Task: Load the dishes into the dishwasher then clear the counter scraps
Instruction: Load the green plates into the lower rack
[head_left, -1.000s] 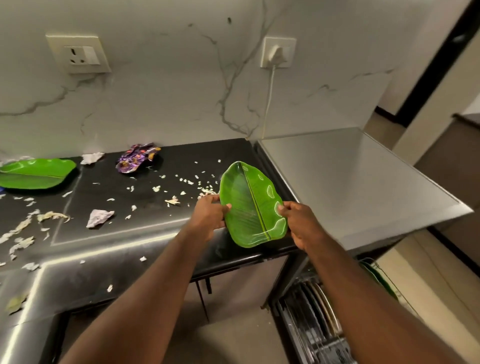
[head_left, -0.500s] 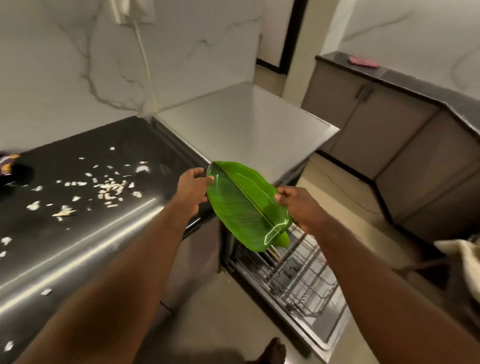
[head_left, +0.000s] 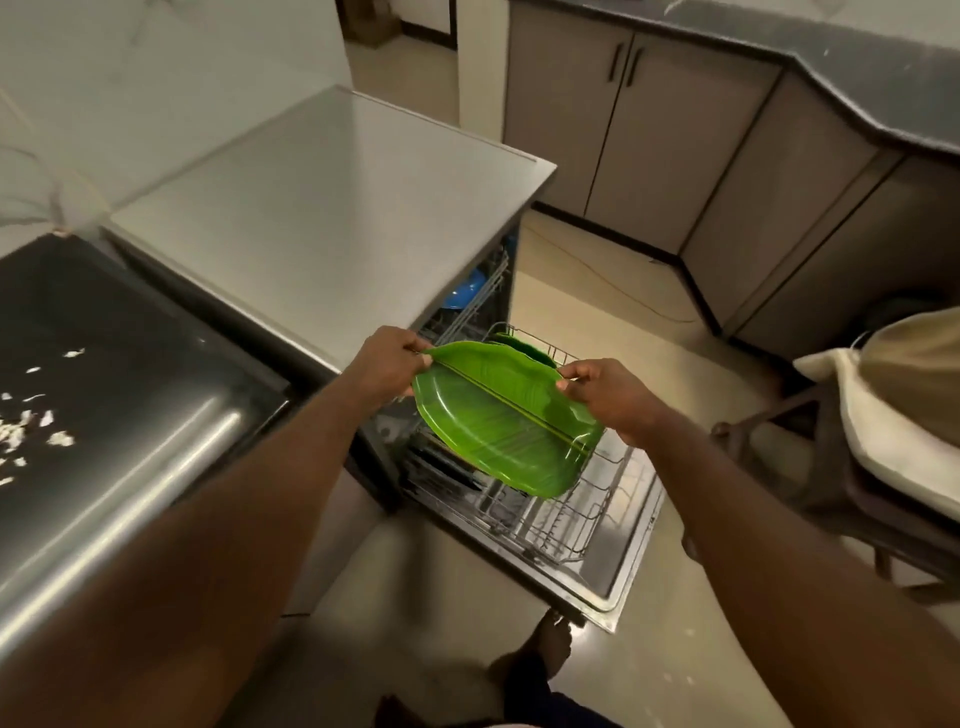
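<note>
The person is holding a green leaf-shaped plate (head_left: 498, 421) in the air between both hands, above the pulled-out lower rack (head_left: 569, 525) of the open dishwasher (head_left: 621, 574). The left hand (head_left: 387, 364) is pinching the plate's pointed tip at its upper left, and the right hand (head_left: 608, 395) is pinching the rim on the opposite side, so the plate is spanning the gap between them and tilting down toward the person. Another green plate (head_left: 524, 345) is sitting in the rack just behind it. White scraps (head_left: 31, 421) are lying on the black counter (head_left: 130, 374) at the left
</note>
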